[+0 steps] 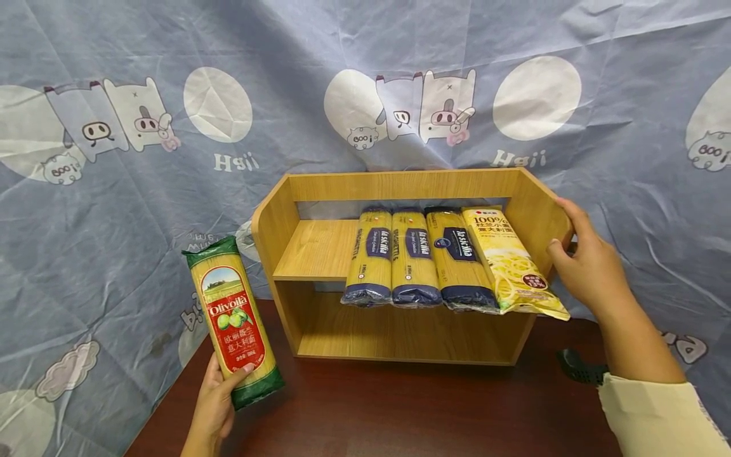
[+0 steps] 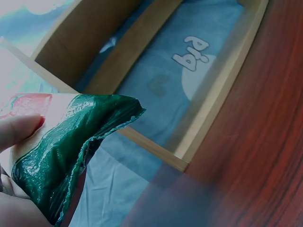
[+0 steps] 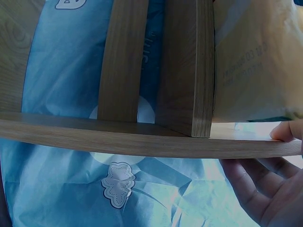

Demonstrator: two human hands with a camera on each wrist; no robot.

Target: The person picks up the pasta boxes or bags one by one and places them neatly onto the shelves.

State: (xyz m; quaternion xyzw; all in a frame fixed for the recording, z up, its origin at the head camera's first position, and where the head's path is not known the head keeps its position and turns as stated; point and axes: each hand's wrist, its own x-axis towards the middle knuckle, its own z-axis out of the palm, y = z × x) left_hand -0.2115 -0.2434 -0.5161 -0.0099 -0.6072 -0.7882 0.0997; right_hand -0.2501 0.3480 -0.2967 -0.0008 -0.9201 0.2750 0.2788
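Note:
My left hand [image 1: 214, 397] grips the lower end of a spaghetti pack [image 1: 234, 320] with green ends and a red Olivoila label, held up left of a wooden shelf [image 1: 280, 254]. In the left wrist view the thumb presses on the pack's front near its green end [image 2: 61, 146]. My right hand [image 1: 588, 260] holds the shelf's right side panel [image 3: 189, 146], thumb on the inner face and fingers outside. Beside that panel a yellow pasta pack [image 1: 511, 260] lies on the upper board, next to several blue-ended spaghetti packs [image 1: 419, 254].
The shelf stands on a dark red-brown table [image 1: 400, 406]. A bare part of the upper board [image 1: 316, 247] shows left of the packs. Behind hangs a blue-grey cloth [image 1: 285, 114] with cartoon pigs. A dark green object [image 1: 579, 367] lies near the right forearm.

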